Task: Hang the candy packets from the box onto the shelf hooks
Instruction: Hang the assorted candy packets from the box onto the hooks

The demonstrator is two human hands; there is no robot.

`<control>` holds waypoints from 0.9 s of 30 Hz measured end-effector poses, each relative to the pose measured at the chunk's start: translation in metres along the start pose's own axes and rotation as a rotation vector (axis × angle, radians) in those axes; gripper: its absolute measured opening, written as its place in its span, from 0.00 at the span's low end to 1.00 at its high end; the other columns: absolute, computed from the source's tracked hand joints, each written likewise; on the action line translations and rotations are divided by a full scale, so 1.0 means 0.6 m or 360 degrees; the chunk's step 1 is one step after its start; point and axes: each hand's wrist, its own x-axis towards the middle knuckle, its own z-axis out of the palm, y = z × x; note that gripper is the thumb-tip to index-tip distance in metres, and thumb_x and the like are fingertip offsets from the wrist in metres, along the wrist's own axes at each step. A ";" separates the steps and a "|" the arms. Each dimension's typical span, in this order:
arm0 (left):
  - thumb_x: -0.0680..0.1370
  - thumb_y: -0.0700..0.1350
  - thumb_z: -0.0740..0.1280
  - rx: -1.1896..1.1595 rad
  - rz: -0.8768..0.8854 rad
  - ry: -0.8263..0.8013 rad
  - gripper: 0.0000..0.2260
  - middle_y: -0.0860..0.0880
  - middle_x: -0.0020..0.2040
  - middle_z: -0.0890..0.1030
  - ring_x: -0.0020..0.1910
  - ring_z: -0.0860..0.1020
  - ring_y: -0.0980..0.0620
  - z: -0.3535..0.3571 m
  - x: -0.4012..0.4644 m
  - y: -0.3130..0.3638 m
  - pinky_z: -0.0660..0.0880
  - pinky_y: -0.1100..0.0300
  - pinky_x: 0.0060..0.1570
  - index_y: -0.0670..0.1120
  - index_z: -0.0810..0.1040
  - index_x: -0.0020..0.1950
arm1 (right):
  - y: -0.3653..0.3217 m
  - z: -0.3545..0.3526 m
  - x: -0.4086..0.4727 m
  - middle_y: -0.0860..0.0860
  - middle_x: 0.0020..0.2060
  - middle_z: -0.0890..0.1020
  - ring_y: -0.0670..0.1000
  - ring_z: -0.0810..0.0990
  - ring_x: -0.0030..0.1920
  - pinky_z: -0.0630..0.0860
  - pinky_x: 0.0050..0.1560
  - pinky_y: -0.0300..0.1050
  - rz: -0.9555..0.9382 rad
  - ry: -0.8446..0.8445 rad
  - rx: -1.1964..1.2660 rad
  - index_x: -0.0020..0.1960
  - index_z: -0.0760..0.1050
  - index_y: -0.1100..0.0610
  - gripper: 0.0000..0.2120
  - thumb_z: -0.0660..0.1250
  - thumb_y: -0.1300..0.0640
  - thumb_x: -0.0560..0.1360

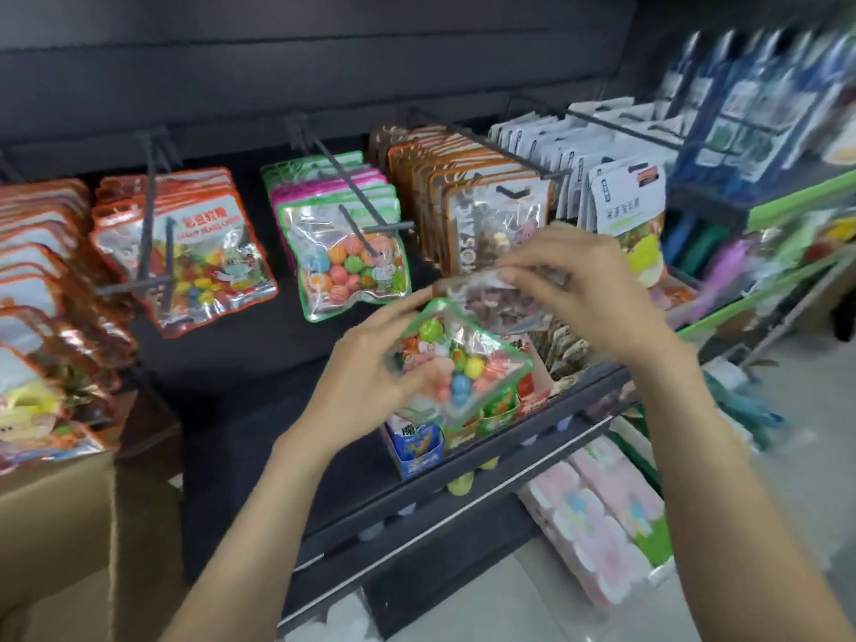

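My left hand (370,377) grips a green-edged candy packet (468,368) full of coloured balls, held tilted below the hooks. My right hand (588,289) pinches a brown-edged packet (500,303) by its top, just above the green one and in front of the hanging brown row (463,196). Packets of the green and pink sort (347,252) hang on a black hook (366,210) up and left of my hands. The cardboard box (60,525) stands at the lower left, with packets piled on it.
Orange-edged packets (185,243) hang at the left and white packets (625,187) at the right, each on black hooks. A dark shelf ledge (463,470) below holds small snack boxes. Pink packs (597,507) lie on the floor shelf.
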 end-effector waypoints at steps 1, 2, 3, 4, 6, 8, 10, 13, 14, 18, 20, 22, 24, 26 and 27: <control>0.71 0.51 0.75 -0.0053 -0.0060 0.0045 0.20 0.65 0.60 0.77 0.58 0.73 0.72 0.013 0.015 0.006 0.68 0.72 0.58 0.63 0.74 0.59 | 0.004 0.000 0.004 0.41 0.39 0.81 0.44 0.79 0.41 0.70 0.47 0.28 0.0088 0.0009 0.0135 0.47 0.82 0.55 0.04 0.71 0.56 0.74; 0.71 0.51 0.75 -0.0092 -0.0127 0.0095 0.19 0.65 0.54 0.79 0.53 0.75 0.72 0.027 0.030 0.011 0.69 0.72 0.53 0.64 0.73 0.57 | 0.009 0.000 0.006 0.36 0.38 0.81 0.42 0.80 0.41 0.71 0.45 0.27 0.0213 0.0069 0.0288 0.46 0.81 0.50 0.03 0.72 0.57 0.73; 0.71 0.51 0.75 -0.0138 -0.0185 0.0146 0.16 0.65 0.50 0.80 0.49 0.77 0.72 0.040 0.043 0.015 0.70 0.72 0.50 0.62 0.74 0.55 | 0.015 -0.002 0.008 0.34 0.38 0.80 0.39 0.80 0.41 0.71 0.44 0.27 0.0333 0.0184 0.0430 0.45 0.79 0.46 0.08 0.73 0.58 0.72; 0.71 0.50 0.74 -0.0196 -0.0216 0.0199 0.13 0.65 0.47 0.80 0.47 0.78 0.70 0.053 0.056 0.018 0.70 0.72 0.48 0.59 0.76 0.54 | 0.026 -0.002 0.008 0.33 0.39 0.81 0.37 0.80 0.42 0.72 0.44 0.28 0.0470 0.0318 0.0576 0.44 0.77 0.45 0.10 0.74 0.59 0.72; 0.72 0.47 0.73 -0.0310 -0.0233 0.0297 0.09 0.64 0.43 0.82 0.45 0.79 0.68 0.077 0.077 0.025 0.73 0.71 0.46 0.56 0.77 0.49 | 0.051 -0.003 0.009 0.39 0.40 0.82 0.38 0.80 0.41 0.75 0.43 0.35 0.0773 0.0506 0.0870 0.46 0.76 0.47 0.09 0.74 0.59 0.72; 0.73 0.44 0.73 -0.0369 -0.0236 0.0390 0.08 0.63 0.42 0.82 0.43 0.79 0.69 0.094 0.093 0.035 0.72 0.74 0.43 0.56 0.77 0.47 | 0.074 -0.006 0.012 0.46 0.40 0.83 0.43 0.80 0.40 0.76 0.43 0.40 0.0994 0.0535 0.1038 0.46 0.77 0.50 0.05 0.72 0.57 0.74; 0.73 0.44 0.73 -0.0368 -0.0237 0.0445 0.09 0.62 0.44 0.81 0.43 0.79 0.69 0.104 0.107 0.045 0.71 0.75 0.44 0.56 0.77 0.47 | 0.091 -0.007 0.022 0.47 0.37 0.83 0.45 0.81 0.39 0.76 0.42 0.40 0.1079 0.0542 0.1115 0.43 0.78 0.53 0.03 0.71 0.57 0.75; 0.73 0.46 0.72 -0.0344 -0.0283 0.0485 0.08 0.61 0.46 0.82 0.46 0.80 0.65 0.110 0.123 0.050 0.75 0.69 0.48 0.57 0.77 0.47 | 0.102 -0.007 0.049 0.48 0.34 0.81 0.44 0.79 0.36 0.75 0.38 0.37 0.1067 0.0558 0.1147 0.40 0.78 0.57 0.06 0.69 0.59 0.76; 0.73 0.47 0.72 -0.0342 -0.0307 0.0499 0.07 0.61 0.46 0.82 0.46 0.80 0.63 0.110 0.126 0.050 0.75 0.66 0.50 0.57 0.77 0.48 | 0.105 -0.005 0.057 0.46 0.33 0.81 0.41 0.79 0.33 0.74 0.36 0.35 0.1083 0.0552 0.1132 0.40 0.77 0.56 0.06 0.69 0.60 0.76; 0.74 0.46 0.72 -0.0335 -0.0337 0.0560 0.06 0.58 0.46 0.83 0.46 0.81 0.59 0.110 0.129 0.048 0.76 0.63 0.49 0.55 0.78 0.47 | 0.118 0.008 0.072 0.42 0.28 0.79 0.41 0.77 0.31 0.72 0.35 0.36 0.1110 0.0492 0.1124 0.36 0.76 0.54 0.10 0.69 0.62 0.75; 0.74 0.46 0.72 -0.0330 -0.0349 0.0564 0.06 0.57 0.46 0.83 0.46 0.81 0.57 0.107 0.130 0.047 0.76 0.63 0.49 0.54 0.79 0.48 | 0.121 0.012 0.074 0.45 0.32 0.80 0.44 0.77 0.35 0.73 0.38 0.39 0.1119 0.0482 0.1101 0.36 0.77 0.54 0.09 0.70 0.62 0.74; 0.73 0.47 0.73 -0.0340 -0.0387 0.0550 0.07 0.56 0.46 0.84 0.47 0.82 0.56 0.106 0.131 0.046 0.77 0.62 0.50 0.53 0.79 0.49 | 0.122 0.015 0.074 0.47 0.33 0.80 0.46 0.77 0.36 0.73 0.39 0.40 0.1121 0.0505 0.1071 0.36 0.77 0.53 0.09 0.70 0.61 0.74; 0.73 0.46 0.73 -0.0362 -0.0422 0.0524 0.07 0.56 0.47 0.84 0.47 0.82 0.56 0.106 0.133 0.047 0.77 0.59 0.51 0.53 0.79 0.50 | 0.120 0.015 0.072 0.46 0.32 0.79 0.44 0.77 0.35 0.73 0.39 0.39 0.1104 0.0540 0.1035 0.35 0.77 0.52 0.10 0.70 0.60 0.74; 0.74 0.46 0.72 -0.0377 -0.0434 0.0490 0.06 0.56 0.47 0.84 0.48 0.82 0.55 0.103 0.134 0.050 0.77 0.54 0.54 0.54 0.79 0.49 | 0.118 0.013 0.069 0.44 0.30 0.79 0.41 0.76 0.32 0.72 0.37 0.36 0.1094 0.0573 0.1012 0.35 0.76 0.52 0.10 0.70 0.60 0.74; 0.74 0.46 0.72 -0.0371 -0.0435 0.0474 0.06 0.56 0.47 0.84 0.49 0.82 0.54 0.102 0.135 0.052 0.77 0.53 0.55 0.54 0.79 0.49 | 0.120 0.012 0.069 0.45 0.30 0.79 0.42 0.76 0.33 0.72 0.37 0.37 0.1102 0.0582 0.1006 0.35 0.76 0.51 0.10 0.70 0.60 0.74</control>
